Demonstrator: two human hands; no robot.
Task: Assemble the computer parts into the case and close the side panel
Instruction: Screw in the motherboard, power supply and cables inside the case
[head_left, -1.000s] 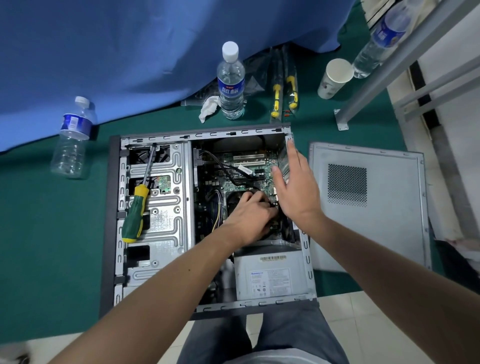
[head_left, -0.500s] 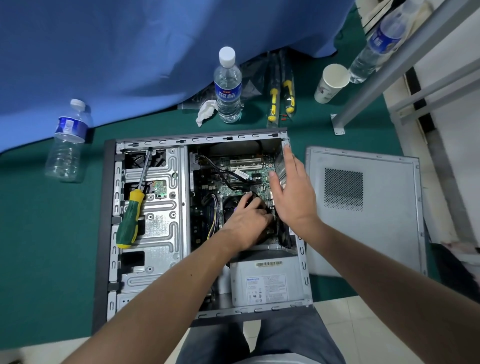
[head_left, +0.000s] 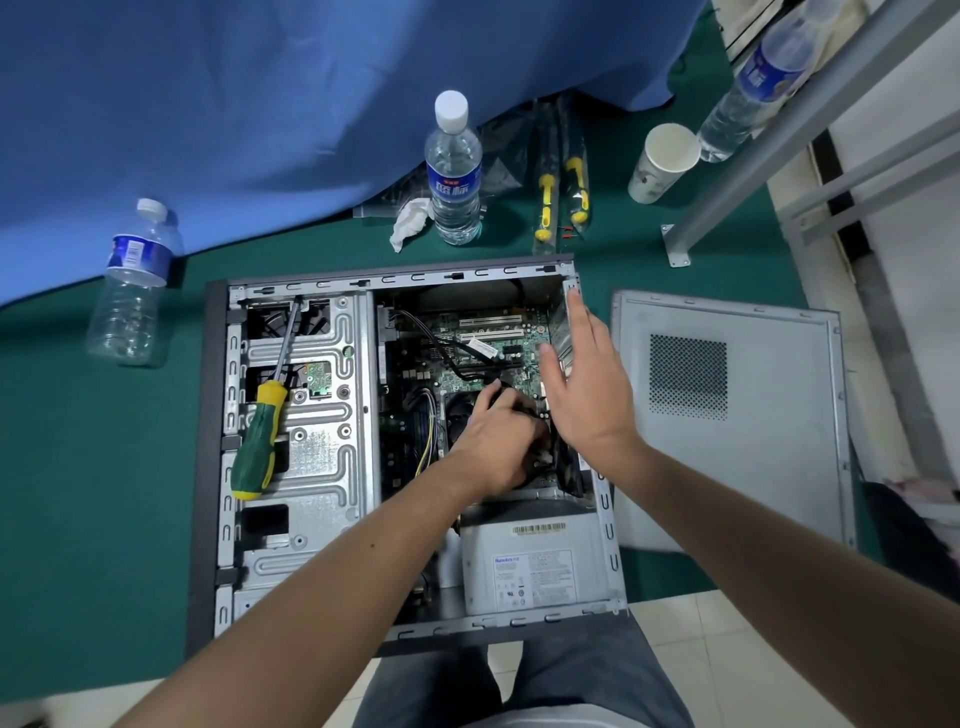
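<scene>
My left hand (head_left: 498, 441) is curling its grip around a dark part I cannot make out beside the CPU fan (head_left: 465, 410) inside the case (head_left: 208, 415); my right hand (head_left: 587, 395) is hovering flat, holding nothing. Forcing it risks snagging the cables (head_left: 441, 343). The screwdriver (head_left: 260, 441) is lying on the drive cage; the side panel (head_left: 727, 415) is waiting just beside the case on the green tabletop (head_left: 78, 467).

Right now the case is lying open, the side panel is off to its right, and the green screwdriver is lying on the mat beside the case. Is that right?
Not quite. The head view shows the green screwdriver lying on the metal drive bay inside the open case, not on the mat. The rest holds: the side panel lies to the right of the case.
</scene>
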